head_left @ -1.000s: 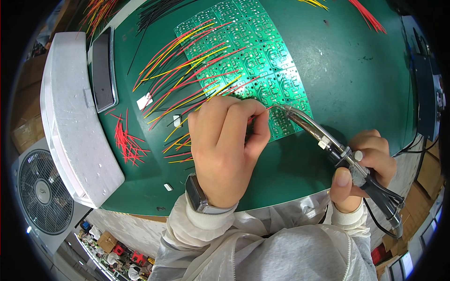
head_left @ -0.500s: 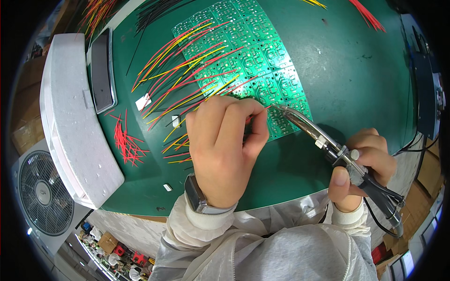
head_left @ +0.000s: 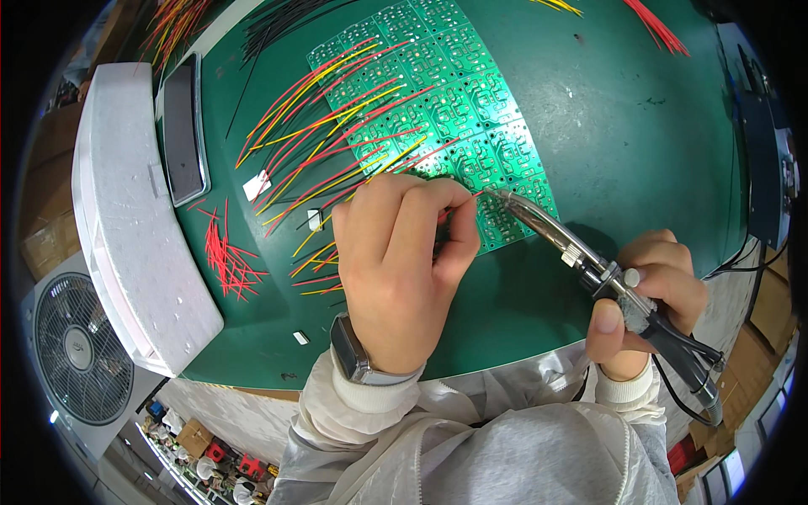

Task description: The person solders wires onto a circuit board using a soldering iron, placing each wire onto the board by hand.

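A panel of green circuit boards [head_left: 471,93] lies on the table, with red, yellow and black wires [head_left: 337,151] standing off its left part. My left hand [head_left: 400,261] is over the panel's near edge, thumb and forefinger pinching a thin red wire [head_left: 478,194] whose end meets the board. From the right, my right hand [head_left: 661,295] grips a soldering iron [head_left: 606,282] with a metal tube along its shaft. The iron's tip is at the red wire's end, close beside my left fingertips. My left fingers hide part of the boards beneath.
On the left are a phone [head_left: 183,126], a white foam block [head_left: 139,219] and a pile of short red wires [head_left: 227,257]. Black wires [head_left: 278,29] lie at the back, and red wires [head_left: 658,27] at the far right. A fan [head_left: 80,345] stands beyond the table's left edge.
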{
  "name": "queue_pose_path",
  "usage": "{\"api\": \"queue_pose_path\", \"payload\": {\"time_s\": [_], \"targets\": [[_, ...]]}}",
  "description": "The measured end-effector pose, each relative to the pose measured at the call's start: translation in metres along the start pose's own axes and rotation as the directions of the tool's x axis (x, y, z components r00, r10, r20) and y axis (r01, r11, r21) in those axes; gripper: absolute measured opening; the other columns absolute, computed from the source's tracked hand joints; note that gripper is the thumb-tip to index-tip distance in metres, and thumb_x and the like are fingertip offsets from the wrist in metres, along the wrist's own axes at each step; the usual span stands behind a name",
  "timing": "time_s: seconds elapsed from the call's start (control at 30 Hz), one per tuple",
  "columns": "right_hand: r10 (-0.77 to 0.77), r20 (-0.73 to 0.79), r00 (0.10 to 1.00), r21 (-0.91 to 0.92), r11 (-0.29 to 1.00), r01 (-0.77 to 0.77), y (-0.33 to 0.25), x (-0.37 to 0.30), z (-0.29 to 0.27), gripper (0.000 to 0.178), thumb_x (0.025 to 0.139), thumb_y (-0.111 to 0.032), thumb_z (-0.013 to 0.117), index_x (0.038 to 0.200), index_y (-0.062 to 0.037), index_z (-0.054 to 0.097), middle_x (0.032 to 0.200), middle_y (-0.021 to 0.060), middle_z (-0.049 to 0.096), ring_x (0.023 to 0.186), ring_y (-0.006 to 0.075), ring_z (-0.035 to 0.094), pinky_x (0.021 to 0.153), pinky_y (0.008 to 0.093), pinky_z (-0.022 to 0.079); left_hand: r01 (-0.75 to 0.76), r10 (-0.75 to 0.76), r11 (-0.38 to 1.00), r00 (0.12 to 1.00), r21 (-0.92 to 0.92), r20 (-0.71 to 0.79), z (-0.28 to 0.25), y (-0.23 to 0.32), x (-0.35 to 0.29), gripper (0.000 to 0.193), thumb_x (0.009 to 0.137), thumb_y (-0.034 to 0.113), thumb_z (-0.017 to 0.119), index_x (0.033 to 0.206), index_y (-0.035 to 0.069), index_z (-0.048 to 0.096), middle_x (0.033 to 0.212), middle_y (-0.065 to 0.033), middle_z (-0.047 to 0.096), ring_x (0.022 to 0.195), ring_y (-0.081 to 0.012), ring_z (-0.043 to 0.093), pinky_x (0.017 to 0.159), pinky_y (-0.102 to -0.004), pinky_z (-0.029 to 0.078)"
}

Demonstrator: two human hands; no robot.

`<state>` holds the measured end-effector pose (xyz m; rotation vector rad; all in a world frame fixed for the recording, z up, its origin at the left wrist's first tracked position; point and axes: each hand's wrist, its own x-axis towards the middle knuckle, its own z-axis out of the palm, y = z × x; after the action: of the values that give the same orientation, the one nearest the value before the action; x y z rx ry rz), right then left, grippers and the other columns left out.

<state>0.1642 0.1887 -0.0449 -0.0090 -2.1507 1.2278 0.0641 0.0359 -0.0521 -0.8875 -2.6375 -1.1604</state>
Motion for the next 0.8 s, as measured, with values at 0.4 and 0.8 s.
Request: {"api": "queue_pose_path", "payload": {"time_s": [0.4,0.8], "targets": [[-0.057,-0.055,0.997,-0.013,0.998,0.057,0.005,-0.001,0.001,0.033,0.065,-0.018,0.067,0.083,-0.0047,0.043,0.068,0.0076,0.046,0.051,0.0154,0.044,0.047,0.0259,0.036,-0.026,0.024,0.995,1.000,0.097,0.013,-0.006,0.004,0.003,0.017,0.062,-0.002,0.067,0.072,0.007,0.056,0.070,-0.0013,0.050,0.059,-0.0130,0.049,0.059,-0.0257,0.035],[-0.068,-0.231,0.970,-0.035,0.997,0.062,0.015,-0.005,-0.001,0.033,0.070,-0.020,0.064,0.085,-0.0042,0.040,0.068,0.0076,0.046,0.053,0.0133,0.044,0.052,0.0255,0.036,-0.117,0.116,0.974,0.993,0.194,0.015,-0.008,0.005,0.004,0.016,0.063,0.004,0.066,0.075,0.009,0.057,0.076,-0.0024,0.047,0.070,-0.0192,0.045,0.061,-0.0311,0.033]]}}
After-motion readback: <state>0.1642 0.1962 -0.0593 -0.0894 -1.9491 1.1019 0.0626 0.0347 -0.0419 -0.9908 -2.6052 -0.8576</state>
